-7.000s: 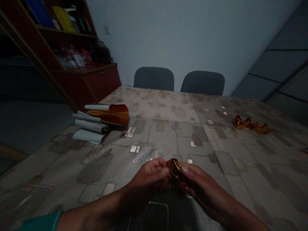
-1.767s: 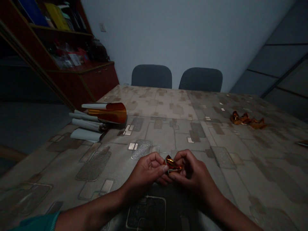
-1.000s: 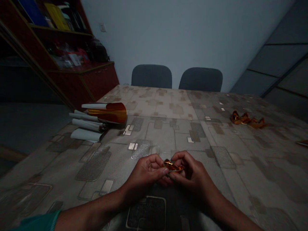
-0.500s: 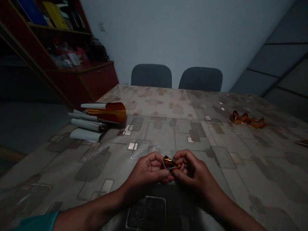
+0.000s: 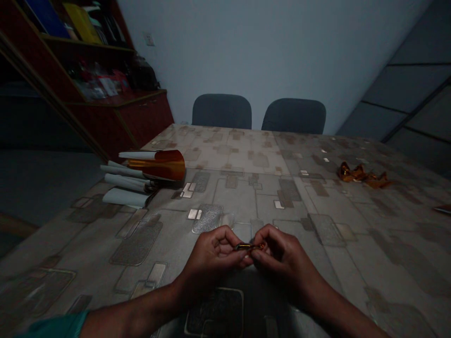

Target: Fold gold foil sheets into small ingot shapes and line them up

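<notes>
Head-worn view, forward and down, close above left hand (image 5: 209, 265), right hand (image 5: 287, 260)

Table top (image 5: 246, 202): covered in a glossy grey-beige oilcloth printed with rounded rectangles. Near the left edge, toward the middle of that side: a group of white paper rolls (image 5: 127, 184), lying side by side, loosely splayed. Touching their far end: a curled sheet of amber foil (image 5: 165, 165), on its side, white-backed roll alongside. Near the right edge, toward the far corner: crumpled amber foil scraps (image 5: 362, 174) in a loose line. At the right edge: a small flat brownish piece (image 5: 443, 209), too dim to identify.
</notes>
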A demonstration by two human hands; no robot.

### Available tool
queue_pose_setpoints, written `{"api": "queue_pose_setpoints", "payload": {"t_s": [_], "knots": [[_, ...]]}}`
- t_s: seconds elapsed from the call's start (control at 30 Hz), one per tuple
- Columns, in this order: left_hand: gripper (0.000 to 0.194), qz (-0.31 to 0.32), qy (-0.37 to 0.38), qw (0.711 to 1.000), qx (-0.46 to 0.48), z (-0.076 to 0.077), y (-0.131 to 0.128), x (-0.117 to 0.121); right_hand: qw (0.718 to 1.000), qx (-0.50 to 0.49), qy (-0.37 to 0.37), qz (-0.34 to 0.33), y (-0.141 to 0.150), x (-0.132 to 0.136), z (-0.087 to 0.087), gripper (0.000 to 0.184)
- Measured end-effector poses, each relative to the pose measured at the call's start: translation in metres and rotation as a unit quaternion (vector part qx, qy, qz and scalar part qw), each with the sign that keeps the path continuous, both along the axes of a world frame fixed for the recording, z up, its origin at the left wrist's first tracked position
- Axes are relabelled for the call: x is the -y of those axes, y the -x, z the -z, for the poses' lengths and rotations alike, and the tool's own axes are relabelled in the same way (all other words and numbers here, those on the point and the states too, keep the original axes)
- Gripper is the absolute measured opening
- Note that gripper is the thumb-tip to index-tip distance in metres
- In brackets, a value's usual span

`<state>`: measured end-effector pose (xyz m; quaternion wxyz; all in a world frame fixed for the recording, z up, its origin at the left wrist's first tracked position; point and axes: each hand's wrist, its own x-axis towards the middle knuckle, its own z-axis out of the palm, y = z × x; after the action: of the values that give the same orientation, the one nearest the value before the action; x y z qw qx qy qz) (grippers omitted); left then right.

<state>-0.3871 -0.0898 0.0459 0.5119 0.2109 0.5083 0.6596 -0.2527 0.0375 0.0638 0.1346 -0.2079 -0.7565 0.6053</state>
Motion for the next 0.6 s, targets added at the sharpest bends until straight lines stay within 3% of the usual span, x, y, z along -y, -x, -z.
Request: {"api": "queue_pose_setpoints", "payload": {"t_s": [0.17, 0.37, 0.6], "knots": [[0.038, 0.002, -0.007, 1.0, -0.003, 0.001, 0.002, -0.004, 0.996, -0.011, 0.089, -0.023, -0.002, -0.003, -0.001, 0.027], [0.039, 0.02, -0.008, 0.999, -0.027, 0.002, 0.006, -0.005, 0.998, -0.015, 0.069, -0.001, 0.001, 0.0, -0.001, 0.015], [0.041, 0.051, -0.023, 0.998, 0.005, 0.001, 0.011, -0.005, 0.985, -0.046, 0.166, 0.003, -0.002, -0.005, 0.005, 0.026]]}}
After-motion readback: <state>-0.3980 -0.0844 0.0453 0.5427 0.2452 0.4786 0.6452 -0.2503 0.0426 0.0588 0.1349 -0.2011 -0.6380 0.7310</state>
